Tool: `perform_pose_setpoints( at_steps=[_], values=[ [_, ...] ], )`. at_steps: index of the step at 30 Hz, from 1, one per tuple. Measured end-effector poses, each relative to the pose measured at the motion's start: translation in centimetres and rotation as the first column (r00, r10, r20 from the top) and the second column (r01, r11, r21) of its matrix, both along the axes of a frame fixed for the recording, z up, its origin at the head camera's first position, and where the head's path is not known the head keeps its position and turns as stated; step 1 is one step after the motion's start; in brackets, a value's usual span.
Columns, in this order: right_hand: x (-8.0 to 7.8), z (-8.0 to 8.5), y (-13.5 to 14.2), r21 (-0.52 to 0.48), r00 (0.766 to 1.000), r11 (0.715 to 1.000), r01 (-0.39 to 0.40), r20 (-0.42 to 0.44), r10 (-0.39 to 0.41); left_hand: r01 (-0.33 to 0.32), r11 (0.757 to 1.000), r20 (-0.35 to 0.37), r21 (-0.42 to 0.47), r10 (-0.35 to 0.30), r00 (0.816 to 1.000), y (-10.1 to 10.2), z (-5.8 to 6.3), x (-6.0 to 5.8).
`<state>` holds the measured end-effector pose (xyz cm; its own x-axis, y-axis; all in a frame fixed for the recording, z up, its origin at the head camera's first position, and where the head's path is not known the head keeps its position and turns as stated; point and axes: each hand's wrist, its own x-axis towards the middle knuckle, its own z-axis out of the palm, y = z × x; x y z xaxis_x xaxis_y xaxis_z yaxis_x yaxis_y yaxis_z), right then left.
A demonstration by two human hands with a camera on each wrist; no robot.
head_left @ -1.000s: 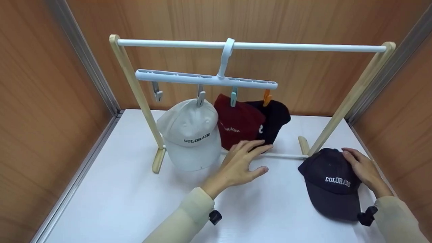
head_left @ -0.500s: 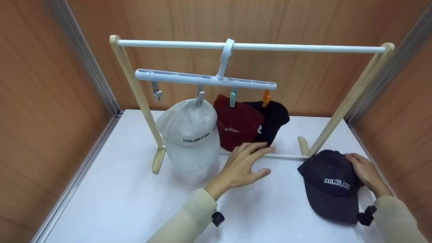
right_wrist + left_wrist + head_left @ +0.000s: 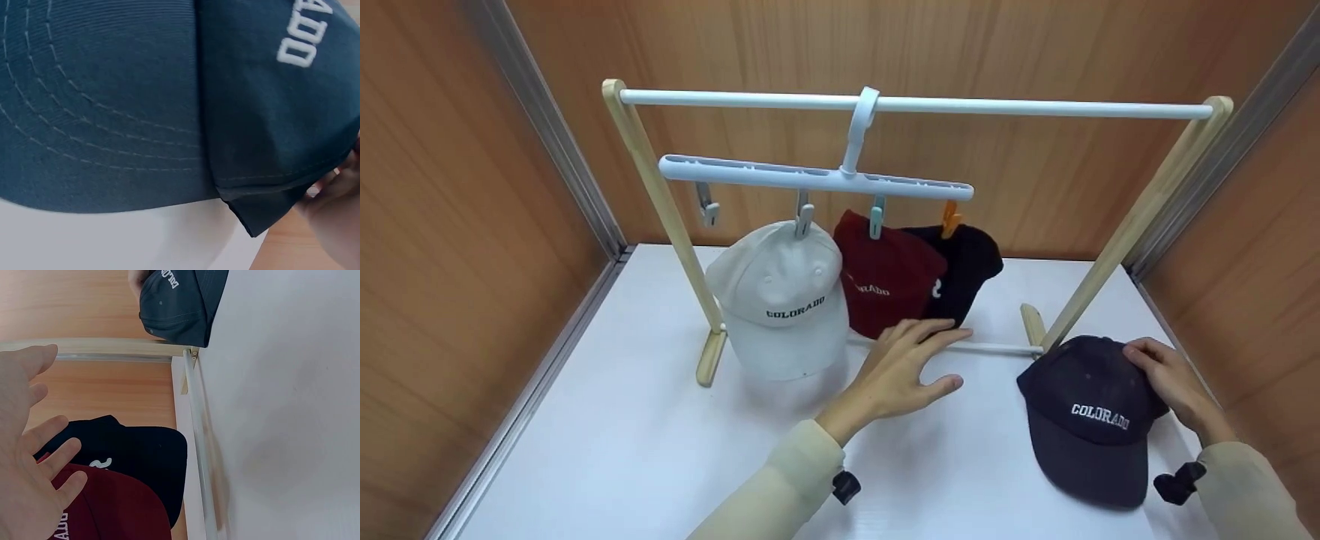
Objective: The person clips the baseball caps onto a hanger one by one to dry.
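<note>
A dark navy baseball cap [image 3: 1091, 427] lettered COLORADO is at the right of the white table, brim toward me. My right hand [image 3: 1174, 379] grips it by its right rear side; in the right wrist view the fingers [image 3: 340, 183] go under the cap's edge. With fingers spread, my left hand [image 3: 896, 371] holds nothing and is in front of the hanging maroon cap [image 3: 889, 277] and black cap [image 3: 969, 262]. A white cap [image 3: 784, 300] hangs to their left. Grey, teal and orange clips [image 3: 951, 219] on a pale blue hanger [image 3: 817, 178] hold these caps.
The hanger hooks over the white top rail [image 3: 1020, 107] of a wooden-legged rack [image 3: 1140, 225]. One grey clip [image 3: 708, 206] at its left end holds nothing. A lower bar [image 3: 997, 348] runs near the table [image 3: 607, 450]. Wood-grain walls [image 3: 1035, 45] enclose three sides.
The navy cap has shifted slightly left and toward me in my right hand, turning a little. My left hand has moved slightly right and toward me, fingers still spread.
</note>
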<state>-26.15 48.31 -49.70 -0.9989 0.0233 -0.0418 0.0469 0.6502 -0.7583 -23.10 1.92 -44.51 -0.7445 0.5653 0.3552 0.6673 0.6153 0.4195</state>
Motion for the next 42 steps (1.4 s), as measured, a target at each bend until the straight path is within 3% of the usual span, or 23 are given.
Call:
perform_pose_setpoints(
  at_steps=[5,13,26,42],
  values=[
    [0.3,0.5,-0.4,-0.128,0.999,0.991,-0.042,-0.006,0.042,-0.002,1.0,0.009,-0.002,0.002,1.0,0.2,0.1,0.0],
    [1.0,2.0,-1.7,-0.211,0.993,0.97,-0.118,-0.054,0.109,0.005,1.0,0.009,-0.005,-0.005,1.0,0.8,0.0,0.1],
    [2.0,4.7,-4.6,-0.227,0.975,0.949,-0.217,-0.098,0.199,0.009,0.999,0.063,0.034,-0.011,0.998,1.3,-0.2,0.1],
    [2.6,6.5,-9.9,-0.261,0.921,0.889,-0.375,-0.212,0.326,0.038,0.993,0.103,0.11,-0.049,0.993,0.9,-0.4,-0.1]
  ],
)
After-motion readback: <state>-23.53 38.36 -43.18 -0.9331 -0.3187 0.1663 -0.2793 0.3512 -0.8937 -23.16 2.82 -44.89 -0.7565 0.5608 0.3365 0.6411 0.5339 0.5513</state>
